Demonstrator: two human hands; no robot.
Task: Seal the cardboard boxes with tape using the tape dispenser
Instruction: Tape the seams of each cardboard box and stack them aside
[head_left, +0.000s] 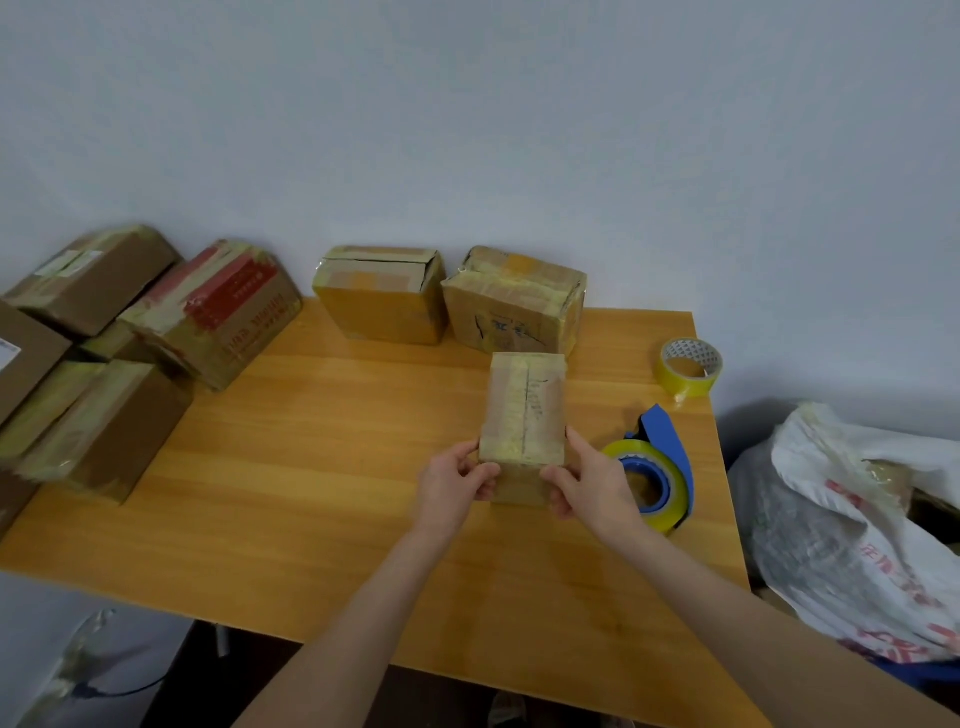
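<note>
Wooden table (311, 441) against a pale wall; small taped box (524, 410) at centre, left hand (457, 480) and right hand (587, 486) pinching its near corners; blue tape dispenser (660, 467) just right; open sack (852, 525) at right, contents unclear.

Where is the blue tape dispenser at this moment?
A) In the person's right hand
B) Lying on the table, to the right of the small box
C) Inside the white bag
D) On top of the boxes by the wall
B: the tape dispenser lies on the table, just right of the small box, which the left hand and the right hand both hold.
</note>
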